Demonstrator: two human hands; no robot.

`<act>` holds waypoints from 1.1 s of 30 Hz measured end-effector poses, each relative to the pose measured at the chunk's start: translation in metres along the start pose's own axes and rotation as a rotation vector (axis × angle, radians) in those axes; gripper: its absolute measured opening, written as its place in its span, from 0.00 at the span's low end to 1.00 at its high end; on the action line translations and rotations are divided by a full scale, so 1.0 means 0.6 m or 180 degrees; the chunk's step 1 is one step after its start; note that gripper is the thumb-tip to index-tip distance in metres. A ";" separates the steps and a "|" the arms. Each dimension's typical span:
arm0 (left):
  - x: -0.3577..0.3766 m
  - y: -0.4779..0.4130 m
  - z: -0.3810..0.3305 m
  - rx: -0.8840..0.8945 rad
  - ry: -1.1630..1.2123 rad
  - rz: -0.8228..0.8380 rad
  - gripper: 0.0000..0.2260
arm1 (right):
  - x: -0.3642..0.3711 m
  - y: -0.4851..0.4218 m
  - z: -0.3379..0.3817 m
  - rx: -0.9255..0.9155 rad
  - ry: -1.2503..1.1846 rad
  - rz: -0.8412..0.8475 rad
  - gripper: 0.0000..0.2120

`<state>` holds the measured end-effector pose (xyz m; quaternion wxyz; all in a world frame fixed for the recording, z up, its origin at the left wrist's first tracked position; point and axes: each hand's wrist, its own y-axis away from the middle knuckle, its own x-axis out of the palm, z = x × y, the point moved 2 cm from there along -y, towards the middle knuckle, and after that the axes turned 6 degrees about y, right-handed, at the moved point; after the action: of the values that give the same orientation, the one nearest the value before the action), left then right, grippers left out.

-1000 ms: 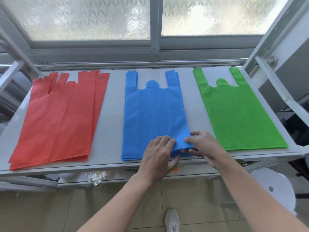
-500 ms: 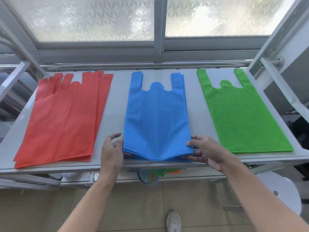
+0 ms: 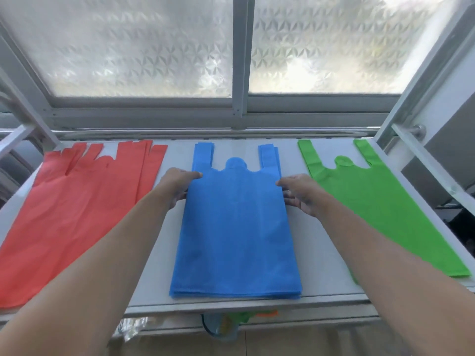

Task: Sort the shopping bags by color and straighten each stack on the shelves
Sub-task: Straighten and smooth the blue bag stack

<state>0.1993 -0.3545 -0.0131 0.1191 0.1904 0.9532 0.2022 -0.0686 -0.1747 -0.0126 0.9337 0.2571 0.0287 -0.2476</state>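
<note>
Your left hand and right hand, fingers straight, press the sides of the blue stack; squeeze too hard and its bags may buckle.

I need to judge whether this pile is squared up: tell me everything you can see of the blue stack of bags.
The blue stack is several vest-style bags, apparently non-woven fabric, lying flat on the shelf between the red stack and green stack, touching neither. Its handles point toward the window; the stitched bottoms sit near the shelf's front edge, layers slightly stepped. The left hand touches its left side and the right hand its right side, just below the handles.
</note>
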 end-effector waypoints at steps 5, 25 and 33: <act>0.021 -0.082 -0.031 0.0286 0.0181 -0.0127 0.19 | 0.007 -0.097 0.032 -0.0165 -0.0230 -0.0377 0.16; 0.052 -0.137 -0.057 0.0383 0.1926 0.1905 0.14 | 0.019 -0.135 0.091 -0.0518 -0.0480 0.0663 0.16; 0.067 -0.161 -0.058 0.0477 0.0768 0.0882 0.07 | -0.001 -0.163 0.079 -0.0524 0.1214 -0.0445 0.07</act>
<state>0.1223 -0.4317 -0.0299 -0.0396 0.3025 0.9377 0.1665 -0.1193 -0.2706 -0.0172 0.9098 0.2195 0.2427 -0.2554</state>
